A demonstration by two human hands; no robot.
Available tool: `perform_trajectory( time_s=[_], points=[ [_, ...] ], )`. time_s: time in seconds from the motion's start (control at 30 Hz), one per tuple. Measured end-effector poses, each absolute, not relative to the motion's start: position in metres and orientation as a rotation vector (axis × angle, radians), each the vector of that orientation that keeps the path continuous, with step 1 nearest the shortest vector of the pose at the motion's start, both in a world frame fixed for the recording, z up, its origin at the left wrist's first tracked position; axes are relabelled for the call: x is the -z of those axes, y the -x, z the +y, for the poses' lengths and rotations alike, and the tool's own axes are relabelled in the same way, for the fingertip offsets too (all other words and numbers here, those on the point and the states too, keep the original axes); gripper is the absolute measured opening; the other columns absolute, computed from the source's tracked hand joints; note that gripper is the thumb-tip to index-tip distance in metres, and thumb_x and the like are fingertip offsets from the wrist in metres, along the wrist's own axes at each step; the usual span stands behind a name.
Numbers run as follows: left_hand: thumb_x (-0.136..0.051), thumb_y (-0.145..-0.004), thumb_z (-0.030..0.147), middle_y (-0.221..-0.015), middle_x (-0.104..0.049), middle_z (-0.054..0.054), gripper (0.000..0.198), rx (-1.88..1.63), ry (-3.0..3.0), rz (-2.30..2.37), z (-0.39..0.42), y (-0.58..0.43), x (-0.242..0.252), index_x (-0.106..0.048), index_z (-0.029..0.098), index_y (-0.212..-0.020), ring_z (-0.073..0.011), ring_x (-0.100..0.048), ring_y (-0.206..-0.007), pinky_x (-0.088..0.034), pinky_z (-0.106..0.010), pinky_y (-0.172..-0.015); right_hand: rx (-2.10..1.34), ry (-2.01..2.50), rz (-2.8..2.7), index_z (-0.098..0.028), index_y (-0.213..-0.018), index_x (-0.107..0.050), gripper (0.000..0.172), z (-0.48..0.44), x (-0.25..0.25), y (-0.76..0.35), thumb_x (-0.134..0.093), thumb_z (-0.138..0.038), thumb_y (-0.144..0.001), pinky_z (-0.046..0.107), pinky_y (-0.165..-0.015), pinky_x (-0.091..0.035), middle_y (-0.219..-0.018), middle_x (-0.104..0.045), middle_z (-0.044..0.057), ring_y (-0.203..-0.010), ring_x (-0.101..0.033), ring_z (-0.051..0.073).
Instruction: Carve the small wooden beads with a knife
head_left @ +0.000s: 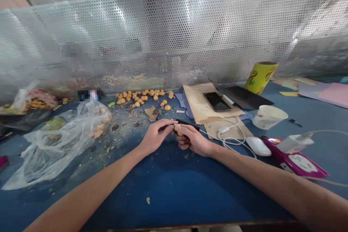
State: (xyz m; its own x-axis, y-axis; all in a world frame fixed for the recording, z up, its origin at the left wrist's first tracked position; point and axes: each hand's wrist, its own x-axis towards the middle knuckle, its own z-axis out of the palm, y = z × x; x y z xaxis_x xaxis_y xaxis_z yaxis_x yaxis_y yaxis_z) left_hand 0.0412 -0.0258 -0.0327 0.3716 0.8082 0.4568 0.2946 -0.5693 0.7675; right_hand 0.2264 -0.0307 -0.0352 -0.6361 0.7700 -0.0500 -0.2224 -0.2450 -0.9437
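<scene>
Two hands are in view, closed together at the middle of a blue workbench (168,188). The left hand (154,137) is curled, its fingertips pressed against a small yellow nut (178,129). The right hand (191,139) is clenched around the same nut and a black handle (187,124), which projects to the far right of the fingers. The fingers obscure the area, so the handle appears to belong to a small knife, but no blade can be confirmed.

Directly beyond the hands lie scattered shell fragments (127,125) and a brown scrap of husk (151,113). Farther on, a loose group of tan nuts (141,98) sits along the base of a perforated metal screen (174,36). A crumpled clear plastic bag (62,141) lies to the left.

To the right, a white charging cable (231,137) runs over brown paper (201,103), on which a black smartphone (216,101) rests. Also right are a white computer mouse (258,146), a white paper cup (269,116) and a magenta power strip (299,161). A yellow printed roll (261,78) stands upright at the far right, just beyond a black folder (244,98).
</scene>
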Motion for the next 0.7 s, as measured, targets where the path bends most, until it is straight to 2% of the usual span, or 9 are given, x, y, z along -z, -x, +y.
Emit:
perform_trajectory(
  time_s=[0.1,0.2,0.37,0.5,0.7],
  points=[
    [-0.042,-0.099,0.026,-0.107,-0.066,-0.009,0.027,-1.034,-2.443,0.897,-0.024,-0.033,0.029,-0.061,0.020,-0.117,-0.0191,-0.063,-0.099,-0.051,-0.034,-0.089,-1.839,0.753,-1.492,-0.019,-0.081,-0.046,0.038,-0.031,0.037,-0.229,-0.054,-0.055,-0.090,0.018,-0.045,-0.023,-0.062,-0.024,-0.009,-0.051,-0.019,0.006],
    [-0.036,-0.098,0.021,-0.104,-0.064,-0.010,0.028,-0.824,-2.752,0.883,-0.022,-0.027,0.031,-0.053,0.017,-0.120,-0.0206,-0.064,-0.095,-0.052,-0.034,-0.083,-1.713,0.828,-1.697,-0.019,-0.077,-0.044,0.041,-0.032,0.035,-0.230,-0.050,-0.057,-0.091,0.019,-0.045,-0.030,-0.062,-0.029,-0.008,-0.049,-0.027,0.006],
    [-0.036,-0.094,0.024,-0.076,-0.062,-0.007,0.016,-0.639,-2.970,1.041,-0.020,-0.026,0.038,-0.049,0.016,-0.100,-0.0222,-0.065,-0.066,-0.048,-0.030,-0.056,-1.228,0.929,-2.092,-0.018,-0.071,-0.043,0.040,-0.032,0.029,-0.229,-0.042,-0.049,-0.096,0.022,-0.049,-0.030,-0.060,-0.041,-0.005,-0.051,-0.037,0.008],
    [-0.037,-0.092,0.025,-0.069,-0.060,-0.005,0.010,-0.585,-3.045,1.011,-0.017,-0.027,0.039,-0.045,0.019,-0.091,-0.0210,-0.063,-0.059,-0.043,-0.026,-0.050,-0.869,0.943,-2.280,-0.017,-0.071,-0.047,0.034,-0.032,0.026,-0.229,-0.044,-0.039,-0.096,0.024,-0.054,-0.028,-0.062,-0.048,-0.003,-0.057,-0.041,0.010],
    [-0.032,-0.096,0.029,-0.068,-0.059,-0.003,0.014,-0.536,-2.914,1.088,-0.018,-0.030,0.038,-0.042,0.019,-0.093,-0.0208,-0.061,-0.057,-0.039,-0.026,-0.051,-0.880,0.992,-2.261,-0.018,-0.072,-0.045,0.034,-0.030,0.028,-0.227,-0.040,-0.040,-0.098,0.025,-0.056,-0.030,-0.064,-0.046,-0.003,-0.059,-0.041,0.010]
  ],
)
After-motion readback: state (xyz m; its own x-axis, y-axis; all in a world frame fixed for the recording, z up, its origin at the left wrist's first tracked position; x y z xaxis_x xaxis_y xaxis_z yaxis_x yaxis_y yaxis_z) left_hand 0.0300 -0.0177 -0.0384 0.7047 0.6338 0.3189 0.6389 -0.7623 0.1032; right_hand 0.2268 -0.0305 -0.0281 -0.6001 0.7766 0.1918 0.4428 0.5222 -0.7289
